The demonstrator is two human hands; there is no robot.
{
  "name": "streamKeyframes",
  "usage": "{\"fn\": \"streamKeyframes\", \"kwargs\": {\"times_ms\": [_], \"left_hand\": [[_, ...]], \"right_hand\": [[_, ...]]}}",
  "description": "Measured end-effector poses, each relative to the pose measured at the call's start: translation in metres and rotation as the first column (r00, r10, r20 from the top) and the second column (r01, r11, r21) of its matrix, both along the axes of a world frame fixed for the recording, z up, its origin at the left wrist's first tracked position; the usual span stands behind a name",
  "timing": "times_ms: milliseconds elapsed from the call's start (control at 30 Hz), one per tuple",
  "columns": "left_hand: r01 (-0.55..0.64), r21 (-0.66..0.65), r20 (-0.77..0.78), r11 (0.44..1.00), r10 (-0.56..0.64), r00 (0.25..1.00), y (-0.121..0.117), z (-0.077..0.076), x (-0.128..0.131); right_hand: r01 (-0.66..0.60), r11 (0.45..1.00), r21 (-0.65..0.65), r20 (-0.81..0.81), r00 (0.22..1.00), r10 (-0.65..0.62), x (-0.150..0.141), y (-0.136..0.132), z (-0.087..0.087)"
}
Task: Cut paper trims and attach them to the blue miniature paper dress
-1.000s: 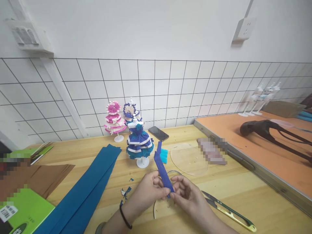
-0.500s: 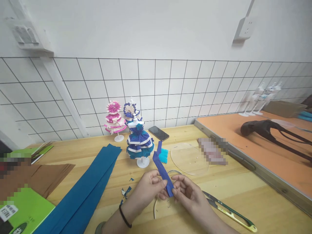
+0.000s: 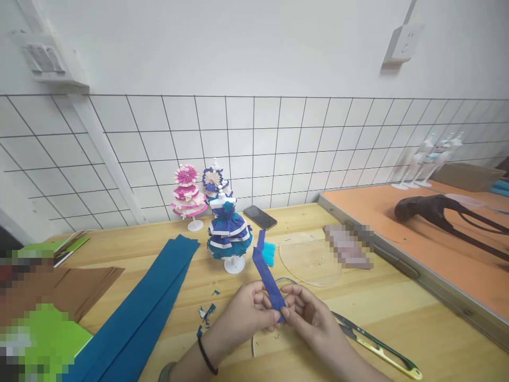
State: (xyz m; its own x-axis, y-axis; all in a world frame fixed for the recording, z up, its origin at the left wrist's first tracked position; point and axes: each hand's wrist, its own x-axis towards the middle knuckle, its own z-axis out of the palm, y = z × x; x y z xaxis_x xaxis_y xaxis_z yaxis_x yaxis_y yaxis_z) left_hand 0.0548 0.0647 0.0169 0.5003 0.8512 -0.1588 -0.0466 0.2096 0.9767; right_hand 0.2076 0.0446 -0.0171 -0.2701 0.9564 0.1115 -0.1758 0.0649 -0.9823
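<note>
A dark blue paper strip [image 3: 267,276] slants up and away from both hands, bent near its far end. My left hand [image 3: 254,307] pinches its near end between thumb and fingers. Close beside it, my right hand [image 3: 304,313] grips the same end, thumb tip on the paper. Just beyond stands a small white mannequin stand wearing a blue and teal paper dress [image 3: 229,233]. A bright turquoise piece [image 3: 269,254] lies behind the strip. Partly hidden by my right forearm are scissors [image 3: 374,345] with yellow-green handles.
Long teal paper [image 3: 147,302] lies to the left, with brown sheets [image 3: 91,286] beyond. Small scraps [image 3: 207,314] are near my left wrist. A phone [image 3: 260,217], a clear disc [image 3: 308,259] and a pink dress figure [image 3: 187,193] sit farther back. An orange-topped table [image 3: 369,212] adjoins at right.
My left thumb has slid down toward the strip's near end, closer to my right thumb. The strip stays held by both hands; the view has shifted slightly.
</note>
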Motion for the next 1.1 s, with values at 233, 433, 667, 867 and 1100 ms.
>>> {"fn": "streamKeyframes", "kwargs": {"times_ms": [233,433,667,867,1100], "left_hand": [[-0.15,-0.02,-0.031,0.988,0.149,0.988,0.002,0.0,-0.001],[-0.166,0.06,-0.021,0.984,0.167,0.986,-0.001,0.0,0.004],[-0.14,0.058,0.038,0.989,0.138,0.99,-0.006,-0.005,0.012],[-0.158,-0.003,-0.016,0.987,0.158,0.987,-0.003,-0.011,0.011],[-0.17,0.016,-0.023,0.985,0.171,0.985,0.001,-0.012,0.005]], "right_hand": [[0.154,0.988,0.004,0.01,0.988,-0.155,0.003,0.004,0.002],[0.188,0.981,-0.048,-0.069,0.979,-0.191,0.005,0.005,0.006],[0.167,0.986,0.001,-0.012,0.986,-0.167,0.004,0.001,-0.001],[0.157,0.988,0.013,-0.033,0.987,-0.157,0.004,0.0,-0.002],[0.17,0.985,-0.019,-0.061,0.983,-0.171,0.003,0.002,0.004]]}}
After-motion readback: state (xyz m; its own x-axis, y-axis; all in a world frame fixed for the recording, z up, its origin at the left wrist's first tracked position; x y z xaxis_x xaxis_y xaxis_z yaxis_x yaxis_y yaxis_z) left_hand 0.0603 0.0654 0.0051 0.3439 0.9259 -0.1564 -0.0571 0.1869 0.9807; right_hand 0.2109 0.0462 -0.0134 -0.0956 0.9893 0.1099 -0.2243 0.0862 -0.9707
